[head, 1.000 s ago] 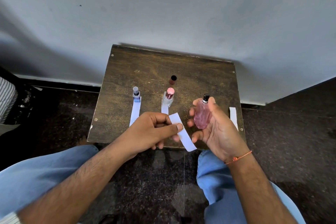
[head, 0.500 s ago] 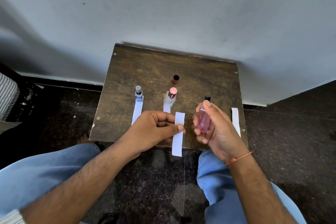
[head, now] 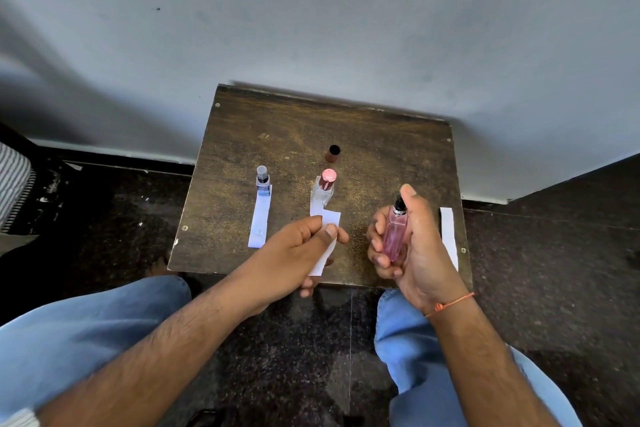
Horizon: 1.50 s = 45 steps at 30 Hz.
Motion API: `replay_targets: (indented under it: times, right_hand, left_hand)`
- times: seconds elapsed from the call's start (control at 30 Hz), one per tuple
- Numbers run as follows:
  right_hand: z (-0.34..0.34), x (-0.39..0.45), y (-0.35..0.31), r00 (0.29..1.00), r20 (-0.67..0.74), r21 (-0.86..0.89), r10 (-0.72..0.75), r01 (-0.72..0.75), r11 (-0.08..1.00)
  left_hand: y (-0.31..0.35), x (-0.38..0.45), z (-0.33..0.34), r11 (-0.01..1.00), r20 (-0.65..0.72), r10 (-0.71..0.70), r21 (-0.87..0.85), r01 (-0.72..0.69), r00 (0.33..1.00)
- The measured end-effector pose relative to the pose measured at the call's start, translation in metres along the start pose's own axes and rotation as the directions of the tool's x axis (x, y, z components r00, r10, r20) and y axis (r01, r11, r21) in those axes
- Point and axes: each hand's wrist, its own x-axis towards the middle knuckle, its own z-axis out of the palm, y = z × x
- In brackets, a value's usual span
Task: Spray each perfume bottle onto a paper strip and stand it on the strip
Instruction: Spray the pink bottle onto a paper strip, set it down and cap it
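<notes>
Seated person at a small wooden bench [head: 381, 156] set against a wall, seen from above. Two perfume bottles look done: a grey-capped bottle [head: 263, 180] stands on the far end of its paper strip [head: 258, 222] at left, and a pink-capped bottle [head: 325, 188] stands on a second strip [head: 316, 209] mid-bench.

Third bottle is in progress. The right hand [head: 412, 246] has its fingers wrapped round a pink bottle [head: 395, 236], held upright just above the bench's near edge, thumb resting on the black spray head. The left hand [head: 298, 250] pinches a loose strip [head: 329, 239] betw. thumb and forefinger, held near the bottle, nozzle approx. facing it.

Can't tell whether spray has landed yet; no mist visible. Left to do, by my reading: spray, lay strip down, stand bottle on it. One spare strip [head: 449, 236] lies at the bench's right edge, and a dark cap [head: 333, 153] stands farther back.
</notes>
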Motion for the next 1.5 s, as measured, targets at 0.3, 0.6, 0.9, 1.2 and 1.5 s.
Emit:
replay_targets:
  times: [0.3,0.6,0.9,1.2,1.5]
  right_hand:
    - [0.003,0.001,0.002,1.000,-0.022,-0.076,-0.007,0.006,0.997]
    - [0.007,-0.004,-0.001,0.997,-0.026,-0.232,-0.068,0.060,0.971]
    - [0.013,-0.006,0.002,0.988,0.049,-0.315,-0.148,0.156,0.936]
    - [0.011,-0.006,-0.001,0.997,0.029,-0.200,-0.071,0.075,0.977]
    - [0.012,-0.009,-0.002,0.998,0.042,-0.276,-0.048,0.058,0.959]
  left_hand:
    - [-0.001,0.001,-0.001,0.998,-0.022,0.029,0.056,-0.028,0.999]
    - [0.001,0.000,0.002,0.993,-0.063,0.099,0.070,-0.094,0.993]
    - [-0.001,0.000,0.003,0.988,0.035,0.128,0.080,-0.130,0.991]
    - [0.003,0.000,-0.002,0.981,0.002,0.166,0.102,-0.165,0.986]
    - [-0.001,0.002,-0.007,0.942,0.024,0.203,0.269,-0.202,0.979]
